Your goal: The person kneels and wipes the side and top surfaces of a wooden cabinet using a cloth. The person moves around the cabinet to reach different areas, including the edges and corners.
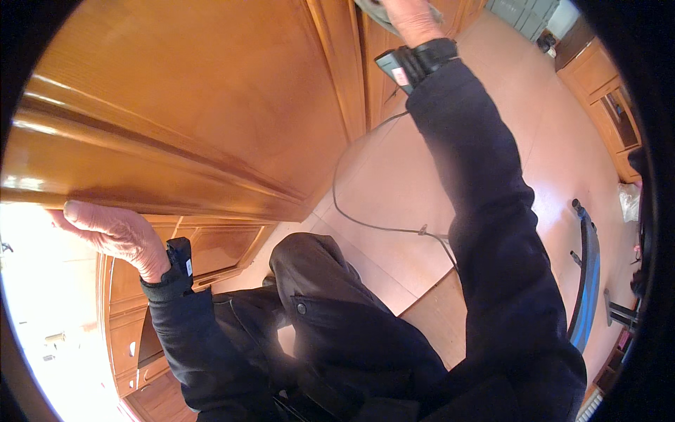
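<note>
Door [218, 84] edge runs left-right from left hand [119, 235], the nearer one; right hand [416, 22] far right at grey cloth [375, 12], can't tell either grip.

Upper centre now, and there's a black strap [425, 60] at the right wrist, carrying a flat grey-green box [389, 65] with a pale label! Below it, a plain, dark navy-black right sleeve [485, 155]. Over at left, a matching left sleeve [193, 334], plus a small black module [178, 253], white-tagged. Lower centre: dark trousers [330, 316], one round button [301, 308] showing!
</note>
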Demonstrator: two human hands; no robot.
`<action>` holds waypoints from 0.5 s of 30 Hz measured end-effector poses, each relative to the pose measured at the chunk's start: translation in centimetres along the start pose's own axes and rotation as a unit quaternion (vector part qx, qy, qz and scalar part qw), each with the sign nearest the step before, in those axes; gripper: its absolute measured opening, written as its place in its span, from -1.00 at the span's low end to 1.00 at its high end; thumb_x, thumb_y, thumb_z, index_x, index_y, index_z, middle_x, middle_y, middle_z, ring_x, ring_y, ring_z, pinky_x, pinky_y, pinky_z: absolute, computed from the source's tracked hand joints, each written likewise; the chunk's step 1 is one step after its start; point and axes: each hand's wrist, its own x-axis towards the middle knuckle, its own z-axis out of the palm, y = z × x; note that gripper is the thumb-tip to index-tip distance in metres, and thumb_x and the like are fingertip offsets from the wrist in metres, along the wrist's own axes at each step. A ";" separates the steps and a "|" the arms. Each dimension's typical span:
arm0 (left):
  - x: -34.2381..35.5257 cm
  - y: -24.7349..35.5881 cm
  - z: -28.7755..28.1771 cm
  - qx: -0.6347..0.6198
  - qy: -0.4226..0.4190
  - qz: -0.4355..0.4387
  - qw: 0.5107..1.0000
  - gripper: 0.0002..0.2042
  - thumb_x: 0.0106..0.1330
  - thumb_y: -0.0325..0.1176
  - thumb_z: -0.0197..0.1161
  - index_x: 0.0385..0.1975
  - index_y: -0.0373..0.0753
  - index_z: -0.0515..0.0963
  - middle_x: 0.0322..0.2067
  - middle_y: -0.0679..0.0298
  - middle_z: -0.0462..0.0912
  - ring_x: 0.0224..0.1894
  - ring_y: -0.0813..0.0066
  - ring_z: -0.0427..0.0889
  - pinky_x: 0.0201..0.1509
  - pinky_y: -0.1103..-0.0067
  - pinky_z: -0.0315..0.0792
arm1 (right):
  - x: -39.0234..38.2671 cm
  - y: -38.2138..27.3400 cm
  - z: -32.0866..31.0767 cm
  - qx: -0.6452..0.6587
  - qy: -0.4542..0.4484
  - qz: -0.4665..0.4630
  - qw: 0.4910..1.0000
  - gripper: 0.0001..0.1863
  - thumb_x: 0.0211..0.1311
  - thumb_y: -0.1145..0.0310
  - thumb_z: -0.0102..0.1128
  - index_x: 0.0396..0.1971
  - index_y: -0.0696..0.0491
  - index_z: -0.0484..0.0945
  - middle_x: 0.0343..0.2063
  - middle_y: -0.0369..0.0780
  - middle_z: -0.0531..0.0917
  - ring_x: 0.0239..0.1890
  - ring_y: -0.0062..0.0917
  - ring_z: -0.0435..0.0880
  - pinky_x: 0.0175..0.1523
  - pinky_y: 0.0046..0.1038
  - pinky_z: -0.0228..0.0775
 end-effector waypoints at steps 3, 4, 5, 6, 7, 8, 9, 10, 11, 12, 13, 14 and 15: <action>0.2 -0.4 0.0 0.019 0.008 0.037 0.999 -0.30 0.49 0.20 -0.09 0.37 -0.29 0.22 0.30 -0.06 0.27 0.28 0.17 0.30 0.38 0.29 0.18 | -2.1 2.9 3.1 0.013 0.109 -0.222 0.969 -0.63 0.46 0.31 -0.04 0.11 0.24 0.45 -0.03 0.03 0.60 0.12 -0.14 0.51 0.27 -0.30 0.25; 0.1 -0.5 -0.1 0.043 0.009 0.047 0.998 -0.29 0.48 0.22 -0.09 0.36 -0.30 0.23 0.30 -0.06 0.28 0.27 0.17 0.31 0.37 0.29 0.19 | -3.0 4.2 3.0 0.032 0.078 -0.165 0.983 -0.63 0.46 0.32 -0.05 0.11 0.24 0.45 -0.01 0.04 0.59 0.14 -0.13 0.49 0.29 -0.29 0.24; 0.3 -0.7 -0.3 0.038 0.012 0.025 0.999 -0.27 0.46 0.25 -0.07 0.33 -0.30 0.26 0.27 -0.06 0.30 0.23 0.17 0.34 0.33 0.28 0.23 | -3.9 5.6 3.2 0.049 0.047 -0.108 0.992 -0.63 0.46 0.34 -0.06 0.11 0.25 0.46 0.01 0.05 0.59 0.16 -0.11 0.48 0.30 -0.28 0.22; 0.4 -1.0 -0.4 0.049 0.012 0.031 0.998 -0.28 0.46 0.25 -0.07 0.33 -0.30 0.26 0.24 -0.05 0.33 0.20 0.18 0.35 0.31 0.28 0.25 | -4.9 7.0 3.8 0.015 0.090 -0.136 0.987 -0.65 0.47 0.34 -0.07 0.09 0.24 0.47 -0.01 0.04 0.60 0.14 -0.11 0.49 0.28 -0.28 0.25; 0.5 -1.3 -0.6 0.059 0.012 0.037 0.998 -0.28 0.46 0.24 -0.06 0.32 -0.30 0.27 0.21 -0.05 0.35 0.16 0.19 0.37 0.28 0.28 0.27 | -5.8 8.5 4.5 -0.019 0.132 -0.164 0.977 -0.66 0.47 0.35 -0.07 0.07 0.24 0.49 -0.03 0.03 0.61 0.12 -0.11 0.51 0.26 -0.28 0.27; 0.6 -1.7 -0.6 0.070 0.012 0.043 0.997 -0.29 0.46 0.24 -0.05 0.31 -0.30 0.28 0.18 -0.04 0.38 0.13 0.20 0.39 0.26 0.27 0.30 | -7.0 10.0 5.4 -0.053 0.173 -0.192 0.965 -0.67 0.47 0.35 -0.08 0.04 0.23 0.50 -0.05 0.02 0.62 0.10 -0.10 0.52 0.23 -0.29 0.29; 0.7 -2.0 -0.6 0.062 0.037 0.038 0.997 -0.35 0.46 0.21 -0.05 0.20 -0.31 0.37 0.07 0.00 0.47 0.00 0.25 0.44 0.17 0.28 0.36 | -8.6 11.5 5.5 -0.130 0.188 -0.164 0.960 -0.73 0.44 0.35 0.01 -0.06 0.23 0.54 -0.11 -0.03 0.65 0.00 -0.14 0.59 0.13 -0.31 0.39; 0.9 -2.4 -0.6 0.033 0.033 0.038 0.998 -0.38 0.46 0.19 -0.04 0.15 -0.31 0.39 0.03 0.02 0.49 -0.03 0.27 0.45 0.15 0.30 0.37 | -9.9 13.0 5.8 -0.108 0.175 -0.102 0.973 -0.66 0.46 0.29 -0.03 -0.02 0.24 0.53 -0.07 -0.05 0.64 0.03 -0.17 0.57 0.17 -0.30 0.35; 1.0 -2.6 -0.6 0.009 0.032 0.029 0.999 -0.41 0.47 0.17 -0.04 0.10 -0.31 0.41 -0.01 0.05 0.51 -0.06 0.29 0.46 0.13 0.31 0.38 | -11.2 14.6 6.2 -0.086 0.162 -0.041 0.982 -0.60 0.47 0.22 -0.08 0.01 0.25 0.51 -0.03 -0.06 0.63 0.05 -0.20 0.55 0.21 -0.29 0.31; 1.1 -2.7 -0.6 -0.015 0.036 0.021 0.999 -0.44 0.47 0.15 -0.03 0.05 -0.31 0.44 -0.04 0.07 0.53 -0.08 0.31 0.46 0.10 0.33 0.39 | -12.4 16.1 6.7 -0.063 0.148 0.021 0.987 -0.54 0.48 0.16 -0.13 0.05 0.26 0.49 0.02 -0.08 0.62 0.08 -0.23 0.54 0.24 -0.27 0.27; 1.1 -2.7 -0.5 0.046 0.023 0.093 0.994 -0.38 0.44 0.25 -0.13 -0.09 -0.32 0.45 -0.14 0.06 0.55 -0.13 0.32 0.52 0.03 0.33 0.48 | -13.8 17.6 7.2 -0.026 0.155 0.099 0.983 -0.51 0.48 0.14 -0.18 0.01 0.29 0.49 0.00 -0.04 0.61 0.06 -0.20 0.49 0.22 -0.31 0.24; 1.1 -2.6 -0.5 0.081 0.032 0.066 0.994 -0.33 0.42 0.30 -0.19 -0.10 -0.32 0.45 -0.16 0.04 0.55 -0.14 0.30 0.54 0.00 0.32 0.51 | -15.1 19.3 7.6 0.000 0.160 0.132 0.978 -0.49 0.47 0.11 -0.18 0.03 0.29 0.48 -0.01 0.01 0.61 0.07 -0.12 0.49 0.22 -0.26 0.25; 0.9 -2.3 -0.6 0.111 0.034 0.045 0.992 -0.28 0.40 0.35 -0.24 -0.11 -0.32 0.45 -0.17 0.02 0.56 -0.15 0.29 0.57 -0.03 0.31 0.54 | -16.4 21.0 7.7 0.020 0.167 0.163 0.972 -0.46 0.46 0.07 -0.17 0.05 0.28 0.46 -0.01 0.06 0.60 0.08 -0.04 0.49 0.21 -0.22 0.27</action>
